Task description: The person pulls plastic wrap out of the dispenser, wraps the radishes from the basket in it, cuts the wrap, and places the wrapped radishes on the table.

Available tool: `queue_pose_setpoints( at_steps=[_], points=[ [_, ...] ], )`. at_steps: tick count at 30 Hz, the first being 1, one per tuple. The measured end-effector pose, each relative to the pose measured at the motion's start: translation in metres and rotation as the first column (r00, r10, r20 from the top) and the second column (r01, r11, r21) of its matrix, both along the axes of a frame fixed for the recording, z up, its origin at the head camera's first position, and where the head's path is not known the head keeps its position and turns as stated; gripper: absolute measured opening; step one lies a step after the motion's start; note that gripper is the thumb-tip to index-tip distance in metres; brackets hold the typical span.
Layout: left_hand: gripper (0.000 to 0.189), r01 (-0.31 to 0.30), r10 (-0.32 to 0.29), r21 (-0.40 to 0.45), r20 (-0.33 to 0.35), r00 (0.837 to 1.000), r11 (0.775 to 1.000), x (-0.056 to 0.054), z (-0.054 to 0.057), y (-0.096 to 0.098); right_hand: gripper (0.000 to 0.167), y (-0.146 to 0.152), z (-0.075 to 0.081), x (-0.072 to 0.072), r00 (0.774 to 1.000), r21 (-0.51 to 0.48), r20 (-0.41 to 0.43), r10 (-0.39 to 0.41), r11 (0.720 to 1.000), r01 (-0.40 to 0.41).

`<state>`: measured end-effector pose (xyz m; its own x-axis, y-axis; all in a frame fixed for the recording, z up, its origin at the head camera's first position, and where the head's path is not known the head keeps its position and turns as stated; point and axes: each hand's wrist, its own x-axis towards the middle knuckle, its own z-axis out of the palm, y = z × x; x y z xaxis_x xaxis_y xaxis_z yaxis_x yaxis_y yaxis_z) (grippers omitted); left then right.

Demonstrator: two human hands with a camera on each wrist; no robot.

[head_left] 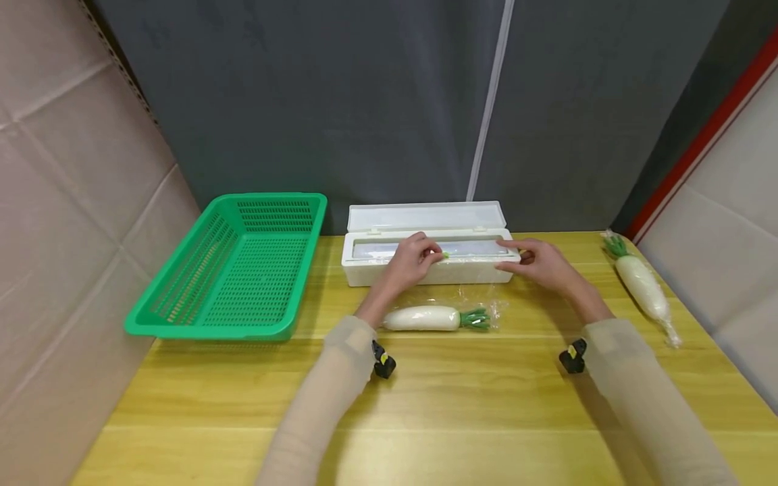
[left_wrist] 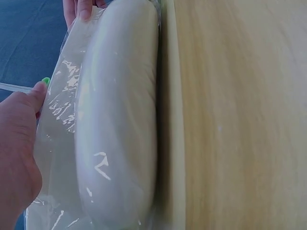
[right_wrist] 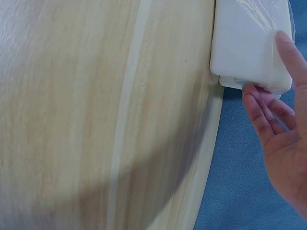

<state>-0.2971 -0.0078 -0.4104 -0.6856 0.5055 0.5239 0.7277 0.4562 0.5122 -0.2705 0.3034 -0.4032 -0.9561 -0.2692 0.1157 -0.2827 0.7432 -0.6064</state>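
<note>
A white cling film dispenser box [head_left: 450, 273] stands at the back of the table, its lid [head_left: 425, 217] raised. On its front edge my left hand [head_left: 408, 262] pinches a small green slide cutter [head_left: 446, 255] between thumb and finger. My right hand [head_left: 541, 262] grips the box's right end, the thumb at the front, as the right wrist view also shows of the box end [right_wrist: 249, 48]. Just before the box lies a white radish [head_left: 422, 318] with cut green stalks. Clear film [left_wrist: 57, 120] stretches between box and radish in the left wrist view.
To the left is a green plastic basket [head_left: 288, 317] with slotted walls. A film-wrapped radish [head_left: 644, 287] lies near the table's right edge. Behind the box hangs a dark grey curtain [head_left: 304, 101]. Bare wood table [head_left: 462, 398] shows in front of the radish.
</note>
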Motion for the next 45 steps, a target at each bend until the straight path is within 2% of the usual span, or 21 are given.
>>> queue_pose_setpoints(
  at_steps=[5,15,26,45],
  points=[
    [0.013,-0.009,0.009,0.005,0.010,1.000,1.000,0.001,0.001,-0.005,0.062,-0.001,0.001,-0.001,1.000,0.000,-0.002,0.006,1.000,-0.006],
    [0.012,-0.019,0.019,0.020,-0.028,0.999,1.000,0.002,-0.002,-0.013,0.061,-0.002,-0.001,-0.002,1.000,-0.010,-0.012,0.029,1.000,-0.029],
    [0.012,-0.045,0.045,0.026,0.007,0.999,0.999,0.004,-0.004,-0.024,0.060,-0.004,-0.002,-0.002,1.000,-0.011,-0.014,0.027,1.000,-0.027],
    [0.008,-0.059,0.063,0.085,-0.056,0.996,0.995,0.004,-0.007,-0.050,0.058,-0.001,-0.002,-0.001,0.999,-0.019,-0.037,0.037,0.999,-0.038]
  ],
)
